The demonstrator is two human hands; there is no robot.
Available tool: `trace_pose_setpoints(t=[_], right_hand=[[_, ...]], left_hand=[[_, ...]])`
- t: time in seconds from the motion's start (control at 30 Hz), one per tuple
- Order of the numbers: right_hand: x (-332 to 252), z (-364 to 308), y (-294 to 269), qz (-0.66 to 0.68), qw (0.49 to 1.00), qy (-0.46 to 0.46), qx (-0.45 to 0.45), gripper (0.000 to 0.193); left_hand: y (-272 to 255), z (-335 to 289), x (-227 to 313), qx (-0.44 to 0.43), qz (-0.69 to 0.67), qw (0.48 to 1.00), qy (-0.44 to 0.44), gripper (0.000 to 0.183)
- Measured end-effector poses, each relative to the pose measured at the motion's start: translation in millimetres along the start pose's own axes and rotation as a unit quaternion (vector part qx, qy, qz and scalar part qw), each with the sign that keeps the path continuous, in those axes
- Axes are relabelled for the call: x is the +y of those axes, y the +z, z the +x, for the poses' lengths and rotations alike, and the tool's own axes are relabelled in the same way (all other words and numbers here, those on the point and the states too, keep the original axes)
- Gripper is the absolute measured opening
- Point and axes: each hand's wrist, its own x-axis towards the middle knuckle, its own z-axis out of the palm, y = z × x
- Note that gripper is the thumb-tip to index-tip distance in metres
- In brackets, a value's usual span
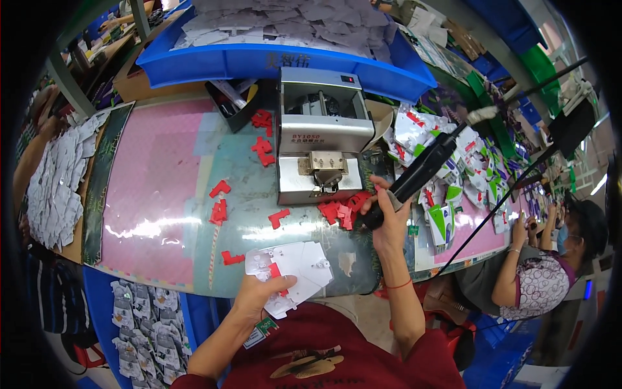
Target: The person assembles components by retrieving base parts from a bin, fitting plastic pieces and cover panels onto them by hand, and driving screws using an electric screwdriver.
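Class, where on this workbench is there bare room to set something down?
The widest bare patch is the tabletop's pink left part, between the dark strip and scattered red pieces. A smaller one lies between those pieces and the silver machine. It is crowded right of the machine, under white-and-green parts, and beside the right hand, where more red pieces cluster.

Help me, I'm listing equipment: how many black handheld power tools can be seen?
1: the black power tool is in the right hand, to the right of the silver machine. Others may be hidden farther back.
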Motion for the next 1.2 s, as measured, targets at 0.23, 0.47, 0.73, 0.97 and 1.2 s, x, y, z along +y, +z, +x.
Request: trace_pose_setpoints(t=[0.23,0.47,0.73,0.97,1.2], right_hand=[[-23,5,41,-0.040,0.993,-0.066,-0.092,0.020],[-30,31,88,-0.002,0.940,-0.195,-0.279,0.017],[-14,33,95,-0.091,0.942,-0.206,-0.249,0.013],[-24,13,89,0.010,0.950,-0.045,-0.309,0.015],[-23,-7,89,-0.008,0.933,-0.068,-0.354,0.028]], left_hand=[[5,13,11,-0.011,0.012,0.999,0.048,0.044],[10,27,19,-0.004,0.002,0.998,0.065,0.042],[7,34,22,0.011,0.015,0.996,0.085,0.037],[7,35,23,0.018,0.034,0.994,0.103,0.033],[13,27,26,0.016,0.025,0.995,0.100,0.029]])
